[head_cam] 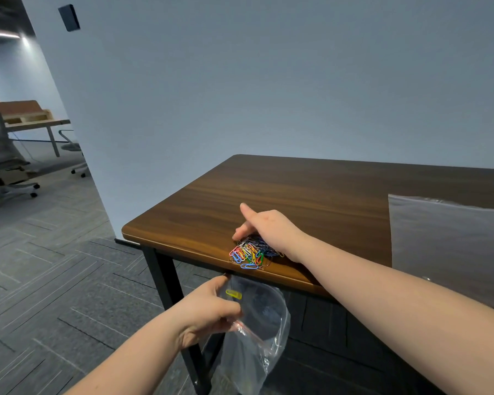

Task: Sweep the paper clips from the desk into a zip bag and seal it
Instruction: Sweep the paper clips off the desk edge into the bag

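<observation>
A heap of coloured paper clips (250, 253) lies at the near edge of the brown wooden desk (311, 192). My right hand (268, 230) rests on the desk just behind the heap, palm cupped over it, thumb raised, fingers touching the clips. Below the desk edge my left hand (211, 307) grips the rim of a clear zip bag (257, 332), holding its mouth open under the heap. One yellow clip (233, 293) shows at the bag's mouth. The bag hangs down beside the desk leg.
A second clear plastic bag (445, 246) lies flat on the desk at the right. A black desk leg (169, 283) stands left of the hanging bag. Grey carpet floor, a wall behind the desk, office chairs (0, 155) and another table far left.
</observation>
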Demonstrator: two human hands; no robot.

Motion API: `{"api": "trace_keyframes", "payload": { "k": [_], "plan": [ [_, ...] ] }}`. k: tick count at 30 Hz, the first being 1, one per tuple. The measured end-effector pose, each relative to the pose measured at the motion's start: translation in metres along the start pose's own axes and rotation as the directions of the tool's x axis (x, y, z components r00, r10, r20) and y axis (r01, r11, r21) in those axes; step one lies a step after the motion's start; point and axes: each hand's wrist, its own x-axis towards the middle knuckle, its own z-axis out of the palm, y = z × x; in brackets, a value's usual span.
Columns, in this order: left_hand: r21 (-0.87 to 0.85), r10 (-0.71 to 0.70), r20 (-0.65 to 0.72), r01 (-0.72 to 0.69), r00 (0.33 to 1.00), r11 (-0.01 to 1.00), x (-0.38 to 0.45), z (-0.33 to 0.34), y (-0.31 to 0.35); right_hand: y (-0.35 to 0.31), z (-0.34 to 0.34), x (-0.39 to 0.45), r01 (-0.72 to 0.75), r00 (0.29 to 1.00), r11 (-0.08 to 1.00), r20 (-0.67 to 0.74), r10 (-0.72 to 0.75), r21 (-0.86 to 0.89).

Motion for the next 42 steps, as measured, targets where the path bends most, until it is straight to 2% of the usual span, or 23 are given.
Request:
{"api": "trace_keyframes", "payload": {
  "k": [2, 5, 9, 13, 18, 25, 42],
  "plan": [
    [-0.012, 0.004, -0.002, -0.004, 1.0, 1.0, 0.0, 0.0, -0.001, 0.007, -0.001, 0.002, -0.003, 0.993, 0.988, -0.116, 0.021, 0.156],
    [0.002, 0.01, -0.003, -0.01, 1.0, 1.0, 0.001, -0.001, -0.002, 0.011, -0.003, 0.0, -0.027, 0.98, 0.972, -0.187, 0.072, 0.234],
    [0.008, 0.01, -0.007, -0.01, 1.0, 1.0, 0.0, 0.0, -0.001, 0.007, 0.001, -0.004, -0.06, 0.973, 0.978, -0.207, 0.102, 0.201],
    [0.011, 0.002, -0.005, -0.002, 1.0, 1.0, 0.001, -0.002, -0.001, 0.001, 0.007, -0.004, -0.089, 0.96, 0.994, -0.261, 0.104, 0.067],
    [0.01, -0.004, -0.004, 0.004, 1.0, 1.0, 0.003, -0.003, 0.0, -0.007, 0.014, -0.002, -0.095, 0.977, 0.992, -0.198, 0.078, -0.079],
    [-0.02, 0.002, -0.018, -0.003, 1.0, 1.0, 0.003, -0.006, -0.001, -0.008, 0.02, 0.001, -0.034, 0.979, 0.999, -0.202, 0.026, -0.037],
    [0.0, 0.001, 0.015, -0.001, 1.0, 1.0, 0.0, -0.012, 0.002, -0.01, 0.031, -0.008, 0.016, 0.982, 0.996, -0.188, -0.033, -0.087]
  ]
}}
